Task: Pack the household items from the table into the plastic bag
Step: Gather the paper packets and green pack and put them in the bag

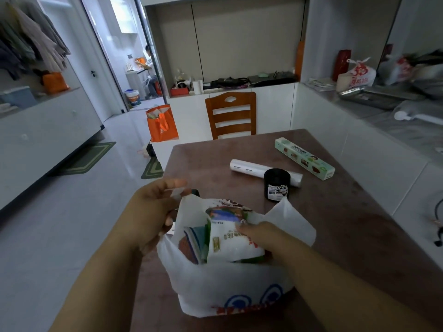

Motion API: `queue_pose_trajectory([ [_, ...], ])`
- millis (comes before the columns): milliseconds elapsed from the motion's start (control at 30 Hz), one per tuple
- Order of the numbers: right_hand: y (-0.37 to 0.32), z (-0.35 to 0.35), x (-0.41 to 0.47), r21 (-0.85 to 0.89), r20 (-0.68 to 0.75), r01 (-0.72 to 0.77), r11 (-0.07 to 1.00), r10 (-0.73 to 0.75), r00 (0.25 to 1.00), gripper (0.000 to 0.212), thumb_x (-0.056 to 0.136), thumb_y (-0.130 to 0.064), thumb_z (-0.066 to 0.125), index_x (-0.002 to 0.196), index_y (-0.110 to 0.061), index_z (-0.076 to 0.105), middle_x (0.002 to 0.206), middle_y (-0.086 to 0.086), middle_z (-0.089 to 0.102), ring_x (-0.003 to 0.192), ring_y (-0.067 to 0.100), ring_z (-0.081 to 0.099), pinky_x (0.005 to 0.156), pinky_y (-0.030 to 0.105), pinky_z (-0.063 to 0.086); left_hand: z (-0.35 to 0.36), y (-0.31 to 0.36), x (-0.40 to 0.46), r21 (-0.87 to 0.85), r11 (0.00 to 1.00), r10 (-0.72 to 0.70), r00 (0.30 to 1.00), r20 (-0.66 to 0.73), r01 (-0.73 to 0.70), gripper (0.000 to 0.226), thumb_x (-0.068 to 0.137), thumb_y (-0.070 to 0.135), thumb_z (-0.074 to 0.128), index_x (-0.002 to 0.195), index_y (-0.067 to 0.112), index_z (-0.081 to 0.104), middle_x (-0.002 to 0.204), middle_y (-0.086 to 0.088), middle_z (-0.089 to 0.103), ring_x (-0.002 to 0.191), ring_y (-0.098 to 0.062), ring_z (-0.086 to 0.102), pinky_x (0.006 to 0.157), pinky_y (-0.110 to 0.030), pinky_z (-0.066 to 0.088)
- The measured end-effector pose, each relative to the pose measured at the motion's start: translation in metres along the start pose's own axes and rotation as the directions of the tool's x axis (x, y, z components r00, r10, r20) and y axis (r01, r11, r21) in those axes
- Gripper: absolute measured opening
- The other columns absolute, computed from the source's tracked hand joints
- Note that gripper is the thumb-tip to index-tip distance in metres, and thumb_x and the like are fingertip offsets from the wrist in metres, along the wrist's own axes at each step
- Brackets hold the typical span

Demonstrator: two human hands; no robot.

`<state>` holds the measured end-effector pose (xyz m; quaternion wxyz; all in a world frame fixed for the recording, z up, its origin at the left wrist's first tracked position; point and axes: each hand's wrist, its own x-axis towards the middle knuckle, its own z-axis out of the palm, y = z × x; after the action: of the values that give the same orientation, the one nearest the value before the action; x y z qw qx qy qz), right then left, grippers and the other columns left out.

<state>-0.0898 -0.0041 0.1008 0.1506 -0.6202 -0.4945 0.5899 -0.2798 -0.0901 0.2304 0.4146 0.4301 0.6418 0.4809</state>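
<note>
A white plastic bag [230,281] with blue and orange print stands open on the near part of the brown table [347,224]. My left hand [151,212] pinches the bag's left handle and holds the mouth open. My right hand [261,236] is inside the bag, gripping a white printed packet [230,243] that stands beside another colourful packet [191,243]. Farther back on the table lie a black roll with a panda label [276,188], a white roll [251,169] and a long green cling-film box [304,158].
A wooden chair [231,115] stands at the table's far edge. An orange bag [161,123] sits on the floor to the left. A counter with trays and bags [374,92] runs along the right. A person sits in the far doorway.
</note>
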Motion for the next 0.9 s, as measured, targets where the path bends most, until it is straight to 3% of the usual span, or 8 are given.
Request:
queue_pose_trajectory([
  [133,-0.005,-0.024,0.001,-0.599,-0.259,0.076,0.797,-0.283,0.923,0.043,0.09,-0.054,0.047,0.078,-0.014,0.056,0.077,-0.001,0.056,0.08,0.019,0.059,0.079,0.031,0.05,-0.006,-0.007,0.002,-0.026,1.0,-0.007,0.995,-0.1,0.004,0.026,0.096,0.002,0.045,0.105,0.007,0.069,0.069,-0.009,0.066,0.036,-0.009,0.036,0.034,-0.019,0.034],
  [200,-0.004,-0.043,0.003,-0.774,-0.443,-0.021,0.633,-0.518,0.731,0.047,0.085,-0.052,0.056,0.112,-0.013,0.057,0.109,0.008,0.058,0.108,0.027,0.055,0.093,0.037,0.048,-0.006,-0.01,0.003,-0.017,1.0,-0.002,0.993,-0.118,0.0,0.026,0.096,0.003,0.046,0.103,0.008,0.07,0.065,-0.006,0.067,0.036,-0.009,0.036,0.036,-0.02,0.034],
  [267,-0.004,-0.064,0.011,-0.762,-0.511,-0.135,0.634,-0.459,0.727,0.073,0.08,-0.051,0.061,0.136,-0.009,0.04,0.135,0.014,0.048,0.125,0.029,0.047,0.101,0.038,0.04,-0.005,-0.011,0.005,-0.016,1.0,0.007,0.991,-0.131,-0.009,0.024,0.096,0.005,0.047,0.101,0.009,0.07,0.06,-0.002,0.068,0.037,-0.01,0.036,0.037,-0.021,0.035],
  [433,-0.018,-0.084,0.01,0.06,-0.166,0.237,0.97,-0.224,0.96,0.044,0.088,-0.005,0.055,0.132,-0.012,0.055,0.119,0.01,0.06,0.096,0.022,0.061,0.083,0.033,0.05,0.007,-0.004,0.013,0.0,0.998,0.069,0.988,-0.136,-0.07,0.029,0.095,-0.002,0.042,0.098,0.007,0.069,0.067,-0.009,0.066,0.034,-0.008,0.038,0.033,-0.018,0.036],
  [533,-0.048,-0.097,-0.016,0.597,-0.125,0.382,0.705,-0.388,0.913,0.044,0.086,0.004,0.054,0.127,-0.009,0.056,0.116,0.013,0.064,0.105,0.025,0.062,0.09,0.039,0.051,0.018,0.005,0.027,0.111,0.984,0.154,0.975,-0.16,-0.137,0.034,0.097,0.0,0.04,0.094,0.012,0.071,0.074,-0.014,0.061,0.04,-0.01,0.042,0.036,-0.017,0.037],
  [633,-0.075,-0.11,-0.045,0.733,-0.211,0.456,0.504,-0.469,0.857,0.04,0.089,0.005,0.049,0.124,-0.011,0.057,0.107,0.009,0.072,0.107,0.02,0.064,0.101,0.039,0.046,0.031,0.021,0.038,0.118,0.972,0.22,0.964,-0.153,-0.203,0.037,0.098,0.002,0.04,0.086,0.019,0.071,0.084,-0.008,0.065,0.05,-0.015,0.043,0.037,-0.014,0.038],
  [733,-0.086,-0.122,-0.063,0.595,-0.329,0.607,0.527,-0.53,0.782,0.037,0.089,0.003,0.052,0.115,-0.02,0.063,0.106,0.002,0.071,0.101,0.016,0.065,0.094,0.036,0.05,0.037,0.039,0.044,0.121,0.951,0.299,0.943,-0.146,-0.283,0.036,0.099,0.005,0.042,0.084,0.022,0.07,0.094,-0.005,0.067,0.054,-0.012,0.045,0.038,-0.01,0.038],
  [900,-0.072,-0.118,-0.05,-0.278,-0.301,0.513,0.812,-0.581,0.756,0.025,0.085,-0.015,0.067,0.093,-0.039,0.063,0.09,-0.01,0.067,0.085,0.011,0.062,0.072,0.024,0.048,0.033,0.033,0.046,0.4,0.907,0.141,0.99,0.006,-0.131,0.029,0.098,0.009,0.045,0.094,0.021,0.071,0.083,-0.001,0.068,0.056,-0.015,0.06,0.045,-0.018,0.045],
])
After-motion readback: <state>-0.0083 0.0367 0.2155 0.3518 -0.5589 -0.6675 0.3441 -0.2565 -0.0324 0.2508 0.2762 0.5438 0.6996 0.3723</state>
